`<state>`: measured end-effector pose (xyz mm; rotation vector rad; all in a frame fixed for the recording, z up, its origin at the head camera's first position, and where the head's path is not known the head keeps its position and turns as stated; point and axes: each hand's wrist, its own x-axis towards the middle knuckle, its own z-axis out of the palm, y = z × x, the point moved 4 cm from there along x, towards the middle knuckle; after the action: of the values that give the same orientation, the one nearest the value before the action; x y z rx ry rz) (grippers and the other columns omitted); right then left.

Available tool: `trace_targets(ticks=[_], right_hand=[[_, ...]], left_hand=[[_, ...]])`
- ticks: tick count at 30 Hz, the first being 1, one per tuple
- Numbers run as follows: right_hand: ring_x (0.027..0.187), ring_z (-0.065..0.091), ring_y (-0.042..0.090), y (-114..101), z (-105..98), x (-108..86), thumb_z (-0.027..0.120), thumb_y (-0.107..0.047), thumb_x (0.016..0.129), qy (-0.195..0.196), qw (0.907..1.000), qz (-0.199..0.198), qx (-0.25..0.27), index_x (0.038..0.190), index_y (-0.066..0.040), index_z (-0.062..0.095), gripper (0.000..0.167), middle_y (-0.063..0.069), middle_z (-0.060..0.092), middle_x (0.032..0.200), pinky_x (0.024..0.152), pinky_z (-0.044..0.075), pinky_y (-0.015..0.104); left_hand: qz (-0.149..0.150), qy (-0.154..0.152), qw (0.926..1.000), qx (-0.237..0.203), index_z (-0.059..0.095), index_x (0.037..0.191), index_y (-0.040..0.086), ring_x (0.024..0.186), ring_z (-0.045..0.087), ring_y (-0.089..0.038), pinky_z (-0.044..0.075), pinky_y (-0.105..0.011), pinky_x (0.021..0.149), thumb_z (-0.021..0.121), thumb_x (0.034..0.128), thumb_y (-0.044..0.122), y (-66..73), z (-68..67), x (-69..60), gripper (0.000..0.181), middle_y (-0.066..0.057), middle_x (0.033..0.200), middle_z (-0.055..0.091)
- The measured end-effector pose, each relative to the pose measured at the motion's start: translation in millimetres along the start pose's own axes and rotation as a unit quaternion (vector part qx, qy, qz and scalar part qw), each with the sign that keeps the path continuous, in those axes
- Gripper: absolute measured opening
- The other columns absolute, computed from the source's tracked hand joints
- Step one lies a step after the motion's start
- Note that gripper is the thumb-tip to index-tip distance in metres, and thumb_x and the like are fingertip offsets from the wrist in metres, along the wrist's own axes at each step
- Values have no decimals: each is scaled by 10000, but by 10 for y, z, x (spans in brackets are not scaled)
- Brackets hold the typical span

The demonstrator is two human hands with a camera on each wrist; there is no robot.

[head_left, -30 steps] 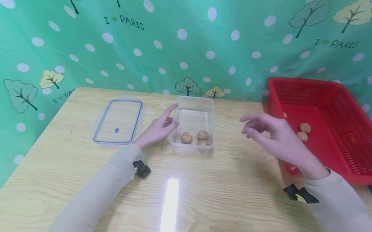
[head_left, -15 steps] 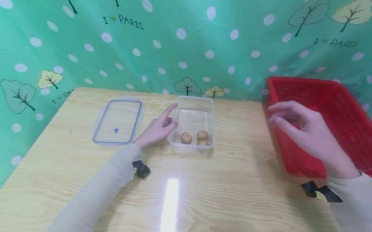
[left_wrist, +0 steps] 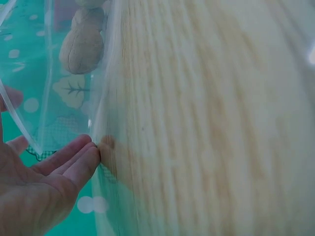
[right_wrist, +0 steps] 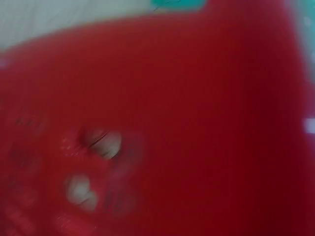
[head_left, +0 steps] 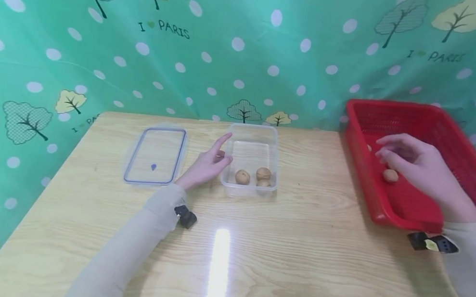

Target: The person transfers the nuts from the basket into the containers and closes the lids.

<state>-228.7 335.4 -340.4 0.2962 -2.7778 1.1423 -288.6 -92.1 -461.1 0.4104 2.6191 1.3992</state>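
A clear plastic container (head_left: pixel 253 135) stands at the table's middle with three walnuts (head_left: pixel 242 177) at its near end. My left hand (head_left: pixel 206 167) touches its left side, index finger stretched along the rim and thumb tip at the rim. In the left wrist view the fingertips (left_wrist: pixel 86 160) rest against the container's outer wall, extended rather than curled. My right hand (head_left: pixel 425 170) hovers inside the red basket (head_left: pixel 365 176), fingers loosely bent, nothing visible in them. Just below those fingers lies a walnut (head_left: pixel 390 175); others are partly hidden. The right wrist view shows blurred walnuts (right_wrist: pixel 107 145) but no hand.
Left of the container lies a clear lid (head_left: pixel 156 154) with a blue seal. A green patterned curtain (head_left: pixel 210 78) hangs behind the wooden table (head_left: pixel 296 261). The basket's near wall and rim rise beside my right wrist.
My right hand has moved right, from over the table between container and basket to inside the basket. My left hand stays at the container. The view has shifted slightly.
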Motion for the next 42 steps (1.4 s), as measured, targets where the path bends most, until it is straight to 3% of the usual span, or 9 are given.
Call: trace_targets(ticks=[8, 23, 25, 29, 32, 38, 42], right_hand=[[848, 589, -14, 389, -47, -17, 606, -161, 955, -19, 9993, 365, 39, 1218, -69, 560, 282, -171, 632, 952, 713, 419, 56], [834, 526, -111, 644, -95, 5, 649, -152, 928, -287, 9980, 402, -401, 1260, -16, 553, 371, -214, 589, 931, 669, 426, 40], [837, 518, -112, 666, -101, 6, 655, -165, 926, -356, 9972, 458, -470, 1261, -13, 553, 382, -176, 605, 953, 659, 433, 55], [826, 494, -114, 709, -102, 27, 646, -191, 933, -556, 9939, 582, -753, 1261, -1, 553, 390, 85, 647, 1059, 659, 411, 66], [863, 532, -16, 754, -96, 55, 639, -186, 933, -747, 9899, 635, -1024, 1264, 12, 553, 395, 220, 620, 1108, 679, 423, 118], [997, 550, 382, 840, -51, 94, 650, -129, 909, -1145, 9838, 503, -1285, 1279, 55, 540, 428, 248, 614, 1114, 685, 473, 260], [1008, 555, 416, 876, -12, 113, 660, -124, 905, -1343, 9810, 519, -1304, 1283, 73, 524, 448, 264, 615, 1108, 713, 497, 325]], left_hand=[[-4, -30, 10000, 20, 170, 1548, 329, 1155, 563, -356, 439, -513, 968, 525, 984, 297, 27, 12, -1, 667, -222, 1250, 562], [39, 84, 10000, 29, 194, 1545, 313, 1147, 571, -363, 449, -508, 961, 535, 988, 262, 13, 7, 3, 655, -238, 1243, 574], [61, 80, 9999, 35, 193, 1546, 311, 1146, 572, -365, 448, -509, 963, 533, 987, 268, 11, 12, 5, 656, -238, 1240, 575], [56, 83, 9999, 46, 192, 1546, 315, 1145, 573, -364, 454, -503, 957, 530, 984, 285, 1, 15, 2, 657, -233, 1236, 578], [54, 85, 9999, 57, 191, 1546, 315, 1144, 573, -366, 457, -503, 953, 530, 984, 285, -5, 13, 2, 658, -239, 1240, 575], [83, 69, 9999, 95, 183, 1548, 313, 1146, 571, -365, 454, -506, 958, 529, 986, 273, -4, 10, 10, 661, -250, 1247, 569], [88, 75, 9999, 106, 172, 1550, 320, 1146, 570, -370, 451, -510, 959, 521, 984, 281, -4, 9, 5, 666, -254, 1251, 566]])
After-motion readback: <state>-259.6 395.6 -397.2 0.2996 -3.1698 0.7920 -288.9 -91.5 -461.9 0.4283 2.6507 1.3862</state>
